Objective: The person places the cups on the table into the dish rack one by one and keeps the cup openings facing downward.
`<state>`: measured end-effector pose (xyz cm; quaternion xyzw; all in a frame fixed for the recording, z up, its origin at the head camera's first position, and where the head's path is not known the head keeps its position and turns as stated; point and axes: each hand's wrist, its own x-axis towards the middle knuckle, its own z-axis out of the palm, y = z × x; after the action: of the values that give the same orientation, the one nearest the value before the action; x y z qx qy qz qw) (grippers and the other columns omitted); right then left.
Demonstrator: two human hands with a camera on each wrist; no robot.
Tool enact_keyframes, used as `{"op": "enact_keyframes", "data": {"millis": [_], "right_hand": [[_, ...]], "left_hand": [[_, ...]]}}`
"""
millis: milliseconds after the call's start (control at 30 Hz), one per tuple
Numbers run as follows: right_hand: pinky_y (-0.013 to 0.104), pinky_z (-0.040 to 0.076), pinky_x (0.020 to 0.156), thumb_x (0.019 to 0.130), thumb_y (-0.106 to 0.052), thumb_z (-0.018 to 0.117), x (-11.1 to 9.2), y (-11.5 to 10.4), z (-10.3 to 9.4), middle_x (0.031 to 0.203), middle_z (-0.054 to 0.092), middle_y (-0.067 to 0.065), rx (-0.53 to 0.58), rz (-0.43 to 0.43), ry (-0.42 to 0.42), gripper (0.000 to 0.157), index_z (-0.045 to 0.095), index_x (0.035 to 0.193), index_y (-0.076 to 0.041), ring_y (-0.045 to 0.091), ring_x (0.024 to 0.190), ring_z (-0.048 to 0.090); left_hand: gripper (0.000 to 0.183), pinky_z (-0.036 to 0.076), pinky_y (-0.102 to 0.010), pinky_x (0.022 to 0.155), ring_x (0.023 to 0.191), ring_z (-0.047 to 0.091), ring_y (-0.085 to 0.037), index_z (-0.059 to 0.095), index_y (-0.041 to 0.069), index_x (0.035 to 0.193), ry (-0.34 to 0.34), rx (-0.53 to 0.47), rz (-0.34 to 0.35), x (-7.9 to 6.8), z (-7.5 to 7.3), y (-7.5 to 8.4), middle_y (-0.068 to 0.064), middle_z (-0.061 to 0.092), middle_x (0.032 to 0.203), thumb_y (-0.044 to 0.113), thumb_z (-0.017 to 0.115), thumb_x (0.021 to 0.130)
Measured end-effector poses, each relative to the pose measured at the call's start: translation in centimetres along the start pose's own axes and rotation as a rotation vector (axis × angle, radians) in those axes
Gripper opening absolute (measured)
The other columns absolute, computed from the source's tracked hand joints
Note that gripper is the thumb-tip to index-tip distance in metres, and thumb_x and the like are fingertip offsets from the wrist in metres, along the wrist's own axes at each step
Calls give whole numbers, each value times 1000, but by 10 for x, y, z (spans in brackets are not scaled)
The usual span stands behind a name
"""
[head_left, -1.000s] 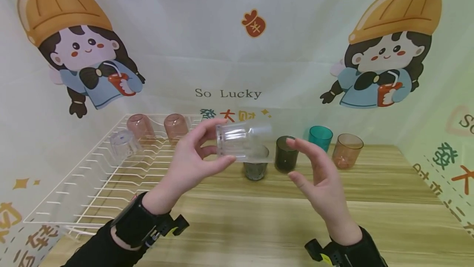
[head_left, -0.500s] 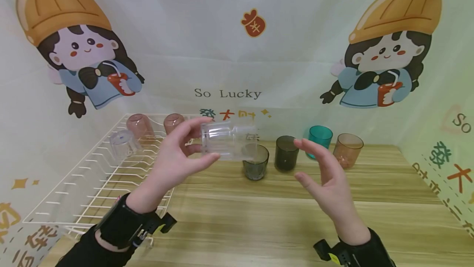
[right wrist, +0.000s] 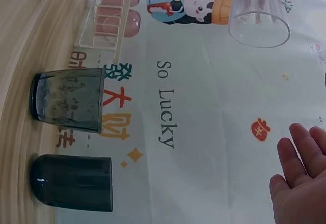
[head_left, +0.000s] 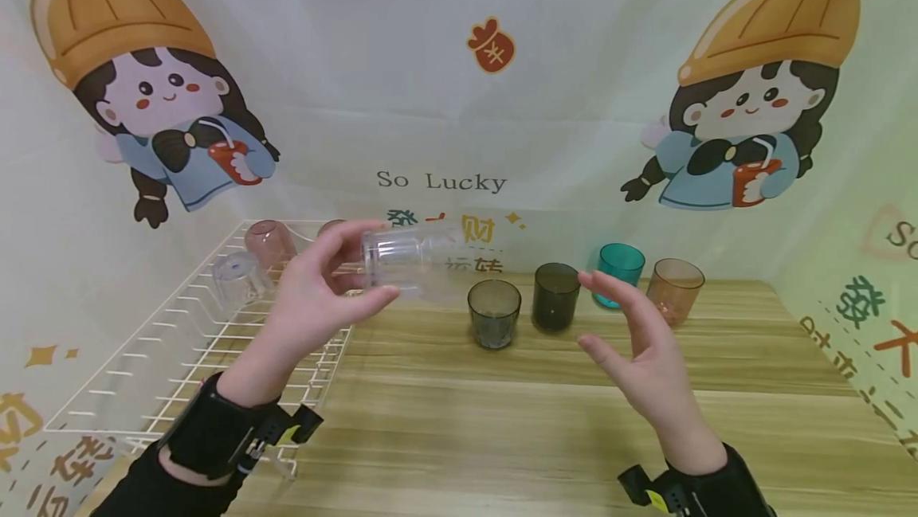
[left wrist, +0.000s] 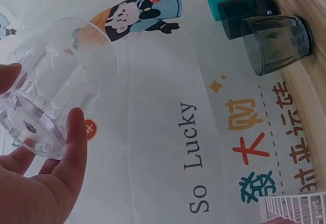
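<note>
Two hands (head_left: 304,291), one glass (head_left: 410,258) gripped, four cups (head_left: 495,316) upright.

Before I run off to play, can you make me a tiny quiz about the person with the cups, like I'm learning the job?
1. Which hand holds the clear glass?
2. True or false: the teal glass stands mouth up.
3. How many glasses stand on the wooden table?

Key:
1. The left hand.
2. True.
3. Four: the smoky grey glass, the nearly black glass, the teal glass and the orange glass.
</note>
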<state>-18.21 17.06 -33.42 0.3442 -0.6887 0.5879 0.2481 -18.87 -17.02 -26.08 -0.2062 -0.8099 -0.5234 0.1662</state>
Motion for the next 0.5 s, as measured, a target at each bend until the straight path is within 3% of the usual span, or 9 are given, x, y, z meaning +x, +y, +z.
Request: {"op": "enact_keyframes", "data": {"millis": [233,500], "right_hand": [[20,27,112,80,12,66,-3,0,-1,138,52,3,-89,28,-27,63,42,137,4,11,130,42],[16,29,109,74,16,68,-8,3,-1,139,51,7,-150,9,-23,70,44,138,-1,10,130,42]], "left_hand": [[63,54,-18,77,92,61,-13,52,17,131,27,78,-43,-2,-11,-1,-7,58,109,11,80,74],[63,53,-14,75,90,56,-12,53,14,131,55,159,-29,-1,-25,-8,-5,54,103,12,80,74]]}}
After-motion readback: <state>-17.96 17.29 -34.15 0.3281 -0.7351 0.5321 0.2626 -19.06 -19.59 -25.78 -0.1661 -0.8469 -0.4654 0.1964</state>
